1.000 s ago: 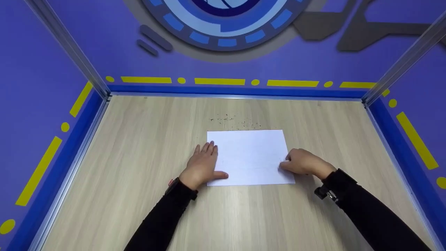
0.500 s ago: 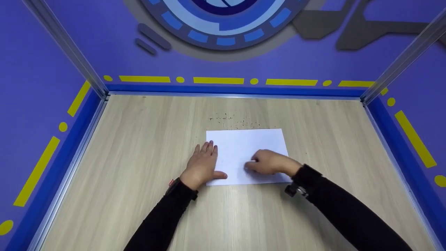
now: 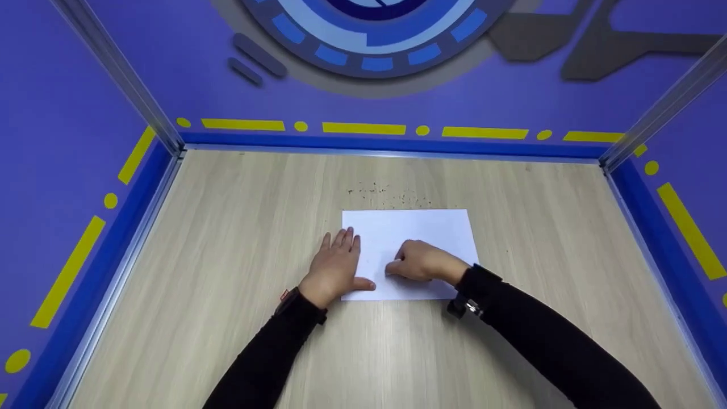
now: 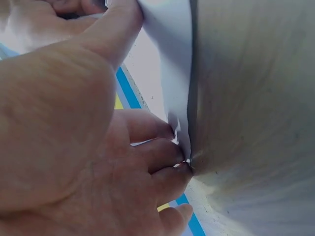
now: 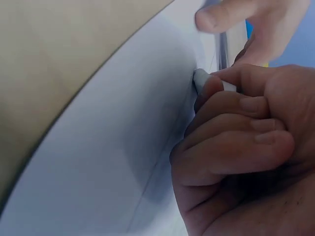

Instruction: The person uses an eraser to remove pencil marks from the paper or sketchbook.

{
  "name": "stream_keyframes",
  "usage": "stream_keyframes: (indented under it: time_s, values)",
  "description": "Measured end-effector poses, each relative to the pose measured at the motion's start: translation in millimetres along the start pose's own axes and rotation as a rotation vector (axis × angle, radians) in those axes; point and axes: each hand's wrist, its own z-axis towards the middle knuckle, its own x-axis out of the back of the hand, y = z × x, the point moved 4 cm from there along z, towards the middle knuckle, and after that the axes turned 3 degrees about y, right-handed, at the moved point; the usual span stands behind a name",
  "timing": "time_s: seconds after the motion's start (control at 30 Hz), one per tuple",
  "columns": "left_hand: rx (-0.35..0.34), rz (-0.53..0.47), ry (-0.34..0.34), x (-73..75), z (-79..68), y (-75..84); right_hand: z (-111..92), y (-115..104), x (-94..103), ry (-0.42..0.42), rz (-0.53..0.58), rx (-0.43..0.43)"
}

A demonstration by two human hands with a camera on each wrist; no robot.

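A white sheet of paper (image 3: 420,222) lies flat on the wooden table. Across its left edge rests my left hand (image 3: 332,268), fingers straight and thumb spread over the paper. My right hand (image 3: 423,262) is over the middle of the sheet, its fingers curled. Between its thumb and fingers, the right wrist view shows a small white eraser (image 5: 200,79), its worn grey tip touching the paper. A faint thin line (image 5: 150,179) runs along the sheet beneath it. From above, the hand mostly hides the eraser.
Dark and reddish crumbs (image 3: 392,194) are scattered on the table (image 3: 255,227) just beyond the paper's far edge. Purple-blue panels (image 3: 363,105) with yellow marks and metal framing enclose the table at the back and both sides.
My right hand has slid left with the eraser, from the paper's right edge to its middle. My left hand keeps its place on the sheet. The head view has shifted slightly.
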Motion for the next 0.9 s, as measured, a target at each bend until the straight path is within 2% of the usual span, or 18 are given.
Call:
stream_keyframes:
  time_s: [0.33,0.6,0.73,0.9]
  values:
    - [0.010,0.004,-0.020,3.0,-0.7,0.4,-26.2,47.5,16.8,0.075,0.049,-0.042]
    - [0.017,0.001,-0.039,-0.5,-0.4,-0.9,-48.9,94.1,32.5,0.081,0.084,-0.069]
    - [0.016,-0.004,-0.036,-2.1,0.5,-0.9,-61.3,119.4,41.2,0.077,0.095,-0.110]
    - [0.016,-0.016,-0.034,-2.9,0.0,-0.2,-72.3,136.1,45.6,0.090,0.121,-0.151]
